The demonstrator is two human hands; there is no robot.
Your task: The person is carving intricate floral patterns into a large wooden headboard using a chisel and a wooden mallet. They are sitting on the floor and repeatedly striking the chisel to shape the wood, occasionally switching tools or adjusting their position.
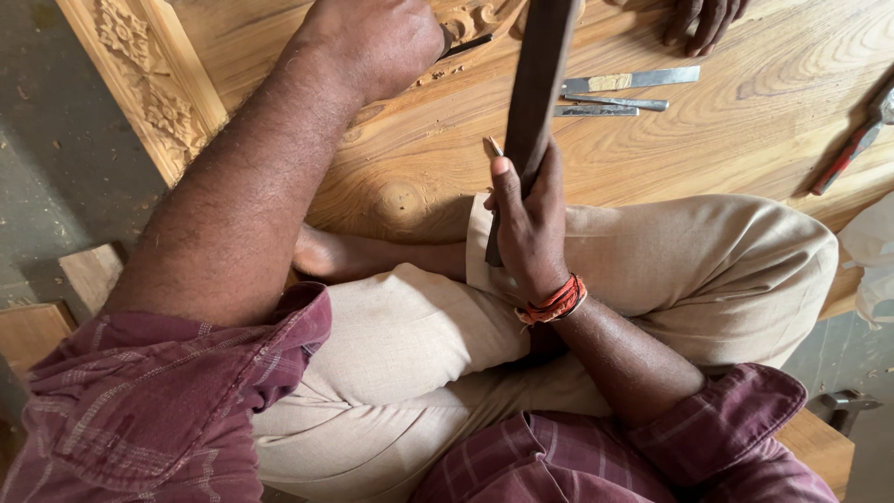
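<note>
Carved wooden panel (pixel 652 158) — right hand (pixel 531 228) grips dark mallet (pixel 535 84).

Maroon checked shirt, sleeves rolled above elbows; beige trousers; orange-red thread band (pixel 554 303) on right wrist; feet bare.

You wear a maroon checked cotton shirt (pixel 149 410), beige cloth trousers (pixel 670 270) and an orange-red thread wristband (pixel 556 303) above the honey-brown grained carved wooden panel (pixel 745 121).
</note>
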